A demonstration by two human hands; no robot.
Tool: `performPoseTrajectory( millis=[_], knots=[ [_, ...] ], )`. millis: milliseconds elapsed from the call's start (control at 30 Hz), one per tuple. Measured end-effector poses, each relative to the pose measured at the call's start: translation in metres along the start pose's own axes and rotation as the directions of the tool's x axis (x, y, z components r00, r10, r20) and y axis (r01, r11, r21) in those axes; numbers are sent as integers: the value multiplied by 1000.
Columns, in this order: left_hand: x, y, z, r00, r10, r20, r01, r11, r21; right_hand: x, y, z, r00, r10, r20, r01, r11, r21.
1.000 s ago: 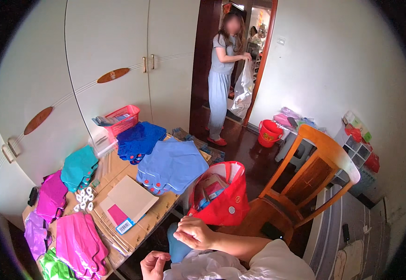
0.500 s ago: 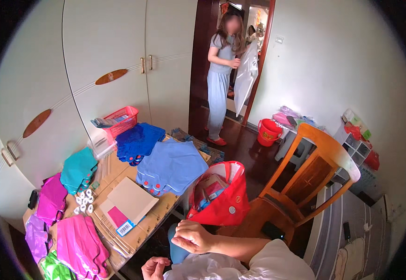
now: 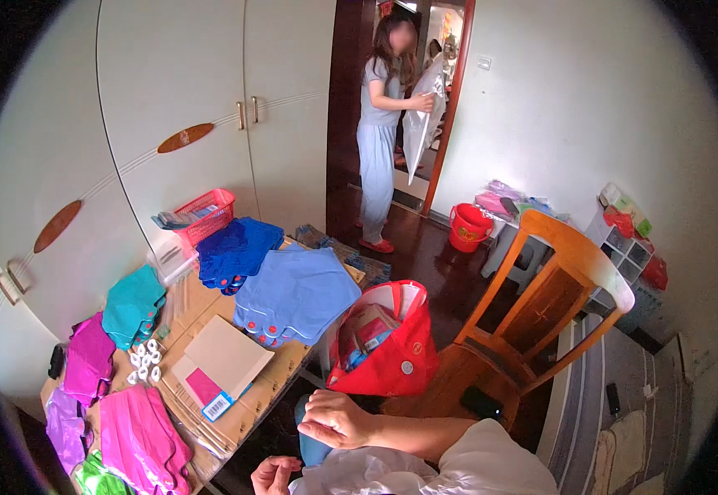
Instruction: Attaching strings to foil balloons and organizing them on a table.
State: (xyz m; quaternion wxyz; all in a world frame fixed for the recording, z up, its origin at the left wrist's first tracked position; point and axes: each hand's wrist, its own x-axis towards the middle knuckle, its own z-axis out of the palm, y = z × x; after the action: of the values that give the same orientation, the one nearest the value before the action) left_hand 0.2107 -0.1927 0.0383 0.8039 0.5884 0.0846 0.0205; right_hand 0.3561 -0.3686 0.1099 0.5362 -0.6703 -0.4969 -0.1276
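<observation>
My right hand point(image 3: 338, 419) is loosely curled above my blue-clad knee point(image 3: 314, 448), beside the table's near edge. I see nothing in it. At the lower edge my left hand point(image 3: 275, 476) has its thumb and fingers drawn together, with nothing showing between them; its wrist is cut off. Pale fabric point(image 3: 367, 474) lies between the hands. Just beyond the right hand stands a red tote bag point(image 3: 400, 363) with cardboard pieces inside. On the table, flat brown cardboard pieces point(image 3: 225, 351) lie nearest my hands, one with a pink patch and a label.
Piles of light blue point(image 3: 293, 293), dark blue point(image 3: 239, 250), teal point(image 3: 132, 305) and pink fabric point(image 3: 143, 433) cover the table around white rolls point(image 3: 144, 361). A wooden chair point(image 3: 532, 305) stands right. By the doorway a person point(image 3: 382, 124) holds a white plastic sheet point(image 3: 425, 120) near a red bucket point(image 3: 469, 227).
The person at the doorway has brought a hand onto the plastic sheet and raised it slightly. My view has shifted a little; my hands stay in place.
</observation>
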Motion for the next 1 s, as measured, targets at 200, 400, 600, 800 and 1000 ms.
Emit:
performPoseTrajectory(
  millis=[200,400,600,800,1000],
  knots=[
    [1,-2,-2,1000,16,2,-16,1000,21,-1,1,1,1000,-12,-12,12,1000,0],
    [0,-1,-4,1000,25,-4,-25,1000,12,-2,0,1,1000,10,14,-10,1000,-20],
    [1,-3,-8,998,49,-32,-49,999,-15,-2,1,4,1000,-5,7,5,1000,-7],
    [-3,-10,-21,996,63,-58,-65,997,-36,-3,3,8,999,-1,33,1,1000,-6],
    [-3,-30,-40,979,118,-165,-100,989,110,-5,3,12,999,4,38,-4,1000,-12]
  ],
)
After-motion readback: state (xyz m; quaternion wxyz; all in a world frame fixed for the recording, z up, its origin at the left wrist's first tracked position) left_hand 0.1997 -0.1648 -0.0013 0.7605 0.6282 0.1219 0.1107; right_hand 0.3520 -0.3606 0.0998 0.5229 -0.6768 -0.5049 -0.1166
